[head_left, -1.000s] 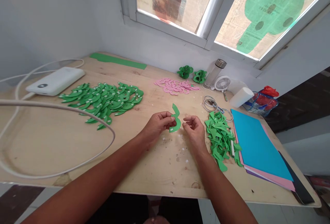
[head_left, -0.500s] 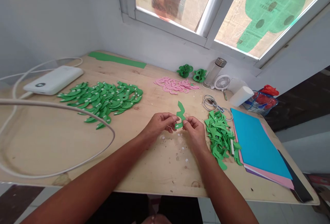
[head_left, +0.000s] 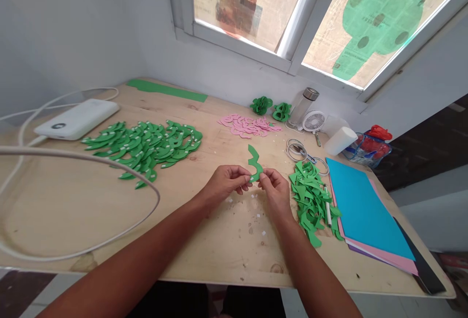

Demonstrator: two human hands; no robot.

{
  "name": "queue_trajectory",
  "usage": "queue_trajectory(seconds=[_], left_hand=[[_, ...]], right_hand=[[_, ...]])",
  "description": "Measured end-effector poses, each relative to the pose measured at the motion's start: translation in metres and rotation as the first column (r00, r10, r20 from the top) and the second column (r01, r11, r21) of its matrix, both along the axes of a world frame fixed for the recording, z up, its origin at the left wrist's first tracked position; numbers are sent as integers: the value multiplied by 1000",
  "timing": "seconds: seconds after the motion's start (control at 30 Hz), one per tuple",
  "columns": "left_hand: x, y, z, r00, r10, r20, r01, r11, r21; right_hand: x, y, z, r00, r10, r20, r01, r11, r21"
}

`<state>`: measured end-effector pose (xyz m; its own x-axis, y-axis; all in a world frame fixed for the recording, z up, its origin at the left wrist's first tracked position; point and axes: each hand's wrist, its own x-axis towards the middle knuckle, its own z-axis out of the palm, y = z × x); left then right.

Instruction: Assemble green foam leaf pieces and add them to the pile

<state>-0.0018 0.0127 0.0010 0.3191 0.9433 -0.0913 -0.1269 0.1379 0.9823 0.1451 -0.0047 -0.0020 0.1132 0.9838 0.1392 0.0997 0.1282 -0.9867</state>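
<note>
While its lower end is pinched by the left hand [head_left: 234,179] and the right hand [head_left: 272,185], the green cutout [head_left: 255,163] is held above the table [head_left: 204,240]. Its outline is curved and wavy, its upper end is pointed, and a small white patch can be seen near the left fingertips. Between two green piles, left [head_left: 146,143] and right [head_left: 310,193], it is framed.

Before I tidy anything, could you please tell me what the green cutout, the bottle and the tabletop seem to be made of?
Green cutout: matte stiff paper or thin foam, judging by its flat, even colour.
Bottle: see-through glass or plastic, with a shiny, probably metal cap.
Tabletop: pale wood or wood-look board, with knots and a soft sheen.
</note>
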Motion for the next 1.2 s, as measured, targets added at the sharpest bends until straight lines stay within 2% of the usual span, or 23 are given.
queue_trajectory(seconds=[0.13, 0.33, 0.67, 0.8, 0.9, 0.97, 1.1, 1.2], left_hand=[[1, -1, 2, 1000, 21, 9, -21, 999, 49], [1, -2, 2, 997, -15, 71, 13, 1000, 23], [1, -3, 1, 999, -6, 54, 9, 999, -54], [2, -3, 3, 998, 56, 23, -56, 998, 17], [3, -4, 3, 988, 151, -30, -147, 985, 95], [3, -5, 3, 975, 205, -87, -188, 967, 172], [3, -9, 5, 942, 255, -219, -172, 926, 337], [3, -11, 6, 934, 229, -275, -110, 915, 388]], right_hand=[[-1, -1, -4, 998, 62, -19, -62, 998, -15], [1, 2, -15, 997, 59, 40, -60, 998, 22], [0, 2, -13, 998, 52, 39, -53, 999, 11], [-2, 0, -8, 999, 24, 32, -24, 1000, 12], [-2, -2, -5, 997, -66, 41, 65, 997, 34], [-2, -3, -4, 995, -78, 59, 76, 996, 45], [-3, -4, -4, 992, 30, 124, -33, 999, 23], [-3, -5, -5, 960, 0, 281, -20, 998, 67]])
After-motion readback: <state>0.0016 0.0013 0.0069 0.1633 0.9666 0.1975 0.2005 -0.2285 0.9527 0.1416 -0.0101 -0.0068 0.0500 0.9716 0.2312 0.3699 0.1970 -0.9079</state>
